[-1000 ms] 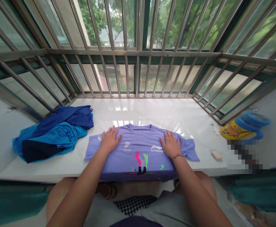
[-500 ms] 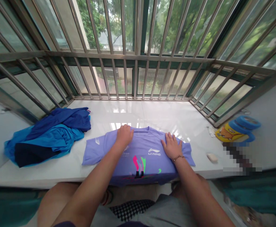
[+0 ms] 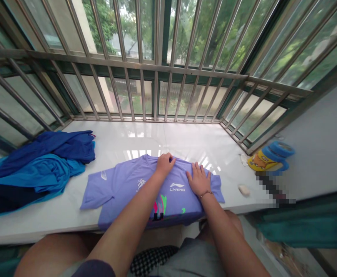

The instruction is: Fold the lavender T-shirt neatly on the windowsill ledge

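A light purple T-shirt (image 3: pixel 129 188) lies front side up on the white ledge, its lower part hanging over the front edge. White logos and pink and green marks show on its chest. My left hand (image 3: pixel 165 164) is at the collar, fingers bent and closed on the cloth there; its forearm crosses the chest print. My right hand (image 3: pixel 199 179) rests flat on the shoulder at the right, fingers stretched out, with a thin bracelet at the wrist.
Crumpled blue clothes (image 3: pixel 53 161) lie on the ledge (image 3: pixel 113 134) at the left. To the right stand a yellow and blue bottle (image 3: pixel 268 157) and a small pale lump (image 3: pixel 244 190). Metal bars (image 3: pixel 168 70) run along the window behind.
My left hand has moved right along the collar, from the left shoulder to near my right hand. The shirt's left side has spread out more. The view has shifted right.
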`<state>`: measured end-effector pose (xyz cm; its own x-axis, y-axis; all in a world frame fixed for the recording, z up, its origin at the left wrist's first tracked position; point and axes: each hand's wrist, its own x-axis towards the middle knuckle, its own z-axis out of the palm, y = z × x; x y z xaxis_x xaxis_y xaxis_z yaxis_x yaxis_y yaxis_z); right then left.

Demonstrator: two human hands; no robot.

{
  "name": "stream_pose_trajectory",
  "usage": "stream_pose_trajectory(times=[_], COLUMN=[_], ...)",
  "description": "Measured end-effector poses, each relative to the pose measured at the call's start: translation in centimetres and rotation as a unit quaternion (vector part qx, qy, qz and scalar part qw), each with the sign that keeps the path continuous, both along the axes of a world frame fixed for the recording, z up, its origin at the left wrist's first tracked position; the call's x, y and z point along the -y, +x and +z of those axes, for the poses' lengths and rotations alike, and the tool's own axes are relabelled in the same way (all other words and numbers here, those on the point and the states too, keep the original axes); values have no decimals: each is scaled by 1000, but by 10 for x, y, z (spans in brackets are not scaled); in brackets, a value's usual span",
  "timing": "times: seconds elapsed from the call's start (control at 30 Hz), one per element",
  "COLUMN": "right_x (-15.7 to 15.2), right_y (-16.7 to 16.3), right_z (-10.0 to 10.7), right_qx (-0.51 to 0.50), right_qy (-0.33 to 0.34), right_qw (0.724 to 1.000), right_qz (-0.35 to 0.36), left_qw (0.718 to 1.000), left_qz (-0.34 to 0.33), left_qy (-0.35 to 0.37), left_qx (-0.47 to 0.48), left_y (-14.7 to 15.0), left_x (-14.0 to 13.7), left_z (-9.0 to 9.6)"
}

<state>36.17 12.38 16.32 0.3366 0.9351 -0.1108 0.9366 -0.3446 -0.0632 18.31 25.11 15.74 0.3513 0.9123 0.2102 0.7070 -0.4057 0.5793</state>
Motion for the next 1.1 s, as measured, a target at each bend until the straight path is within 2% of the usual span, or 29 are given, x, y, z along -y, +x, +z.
stream_pose_trajectory(times=[0.17, 0.5, 0.87, 1.1], right_x=[1, 10, 11, 10], right_y=[9, 46, 44, 44], right_z=[4, 4, 0, -1], right_qx=[-8, 28, 37, 34], right_qy=[-15, -37, -20, -17], right_qw=[1000, 999, 999, 999], right_qz=[-22, 0, -11, -13], left_qw=[1000, 999, 997, 998], left_qz=[0, -36, -64, -53], left_qy=[1, 18, 38, 39], left_qx=[4, -6, -31, -19], left_y=[5, 4, -5, -10], left_x=[-1, -3, 17, 15], left_z=[-3, -8, -3, 9])
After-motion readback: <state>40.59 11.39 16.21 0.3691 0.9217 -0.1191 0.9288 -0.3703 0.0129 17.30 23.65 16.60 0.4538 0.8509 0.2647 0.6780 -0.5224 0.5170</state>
